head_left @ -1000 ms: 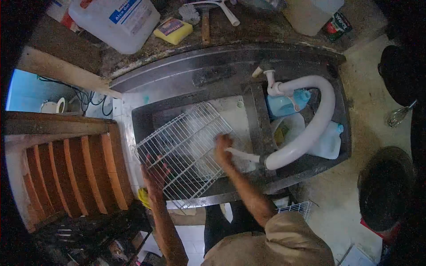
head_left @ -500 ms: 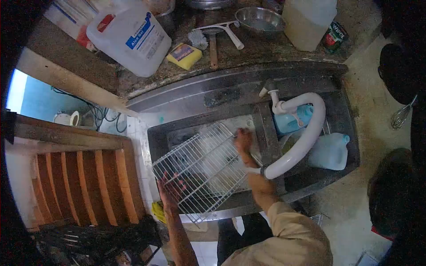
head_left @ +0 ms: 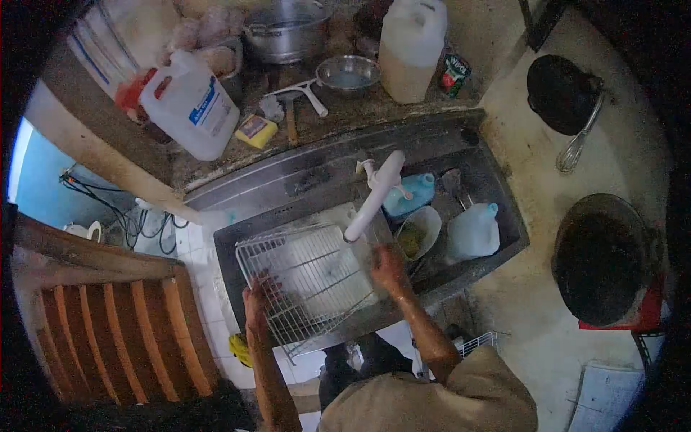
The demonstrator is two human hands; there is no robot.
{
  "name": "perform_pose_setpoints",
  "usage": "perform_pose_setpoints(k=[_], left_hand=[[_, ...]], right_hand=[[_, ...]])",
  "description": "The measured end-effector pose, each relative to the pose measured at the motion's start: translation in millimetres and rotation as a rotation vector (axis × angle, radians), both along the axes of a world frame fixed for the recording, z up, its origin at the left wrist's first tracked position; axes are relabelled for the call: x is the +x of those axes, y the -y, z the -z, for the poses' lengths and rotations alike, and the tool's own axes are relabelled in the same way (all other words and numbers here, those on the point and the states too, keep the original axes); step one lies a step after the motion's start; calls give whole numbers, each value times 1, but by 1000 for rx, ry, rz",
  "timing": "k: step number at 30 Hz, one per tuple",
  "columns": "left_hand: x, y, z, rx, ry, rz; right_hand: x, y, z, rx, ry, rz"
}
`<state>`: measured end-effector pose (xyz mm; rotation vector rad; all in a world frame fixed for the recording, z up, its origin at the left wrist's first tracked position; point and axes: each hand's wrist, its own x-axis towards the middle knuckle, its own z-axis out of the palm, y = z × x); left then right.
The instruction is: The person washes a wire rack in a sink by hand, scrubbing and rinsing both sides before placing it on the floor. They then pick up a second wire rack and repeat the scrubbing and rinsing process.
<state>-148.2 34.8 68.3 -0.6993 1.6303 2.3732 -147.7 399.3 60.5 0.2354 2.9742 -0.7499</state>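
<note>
A white wire rack (head_left: pixel 306 284) is tilted over the left sink basin, reaching past its front edge. My left hand (head_left: pixel 257 306) grips the rack's left side, with fingers visible behind the wires. To the right of the rack, my right hand (head_left: pixel 390 270) is near the basin divider, its fingers blurred. Just beyond it stands a pale tub (head_left: pixel 430 229) with something greenish inside. The thick white faucet spout (head_left: pixel 376 196) points down toward the rack's upper right corner.
Two bluish jugs, one at the back (head_left: pixel 410 196) and one at the right (head_left: pixel 475 232), stand in the right basin. The counter behind holds a white jug (head_left: pixel 191 108), yellow sponge pack (head_left: pixel 256 132), squeegee (head_left: pixel 311 97) and metal bowl (head_left: pixel 348 73). A dark pot (head_left: pixel 603 259) sits right.
The faucet spout has swung left, from over the right basin to the rack. My right hand has come away from the rack's far corner toward the divider. The view has shifted right.
</note>
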Motion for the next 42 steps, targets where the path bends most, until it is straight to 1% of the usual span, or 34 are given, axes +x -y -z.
perform_pose_setpoints(k=[2,3,4,5,7,8,9,11,12,13,14,15,16,18,19,20,22,23,24,25,27,29,30,32,34,35,37,41,42], left_hand=[[-3,-20,-34,-14,-14,89],[-1,-30,-50,-26,-21,122],[0,-37,-53,-50,-37,154],[-5,-47,-57,-75,-59,191],[-8,-90,-80,-111,-71,190],[-1,-116,-85,-85,-192,228],[-8,-141,-69,-301,-298,293],[-12,-186,-93,-341,-401,261],[-11,-192,-106,-566,-430,350],[-18,-197,-95,-466,-309,323],[-31,-200,-97,-277,-253,288],[-44,-203,-98,-94,-191,240],[-56,-201,-108,169,-175,187],[-71,-207,-91,386,-205,161],[-86,-223,-47,342,-248,182],[-89,-242,-21,294,-285,205],[-60,-268,-58,-4,-500,194],[-63,-267,-62,-43,-472,195],[-76,-266,-69,-122,-523,226],[-90,-265,-74,-201,-574,252],[-107,-255,-55,-465,-768,420],[-103,-300,5,-140,-566,169],[-96,-296,-1,-194,-538,155],[-77,-275,-52,-305,-486,127],[-89,-242,-74,199,-407,156],[-99,-238,-60,82,-394,273],[-78,-243,-35,-223,-552,207],[-62,-242,-21,-185,-590,72],[-74,-235,-19,-90,-527,1]], right_hand=[[-11,-41,-4,115,-106,113],[-16,-39,6,175,-168,140],[-21,-37,17,235,-229,170],[-29,-24,46,239,-338,181],[-39,32,9,-188,-413,58],[-42,64,4,-294,-295,-15],[-45,96,0,-396,-169,-75],[-51,116,-13,-589,-9,-58],[-49,112,-7,-739,13,-54],[-52,104,7,-888,32,-47],[-59,97,4,-1029,48,-46],[-58,90,3,-1091,54,-10],[-57,83,0,-1154,60,28],[-54,72,-18,-1243,51,108],[-51,66,-21,-1276,40,146],[-47,63,-37,-1297,24,180],[-43,58,-50,-1337,-24,250],[-43,58,-59,-1352,-51,276],[-42,60,-68,-1354,-73,290],[-38,63,-74,-1357,-92,302],[-26,67,-83,-1352,-114,325],[-26,68,-94,-1349,-109,319],[-23,70,-100,-1343,-98,317],[-27,79,-109,-1336,-89,304],[-25,96,-114,-1303,-86,288],[-28,100,-116,-1283,-86,275],[-49,101,-115,-1248,-70,228],[-81,106,-103,-1116,-17,132],[-87,114,-95,-1061,-6,95]])
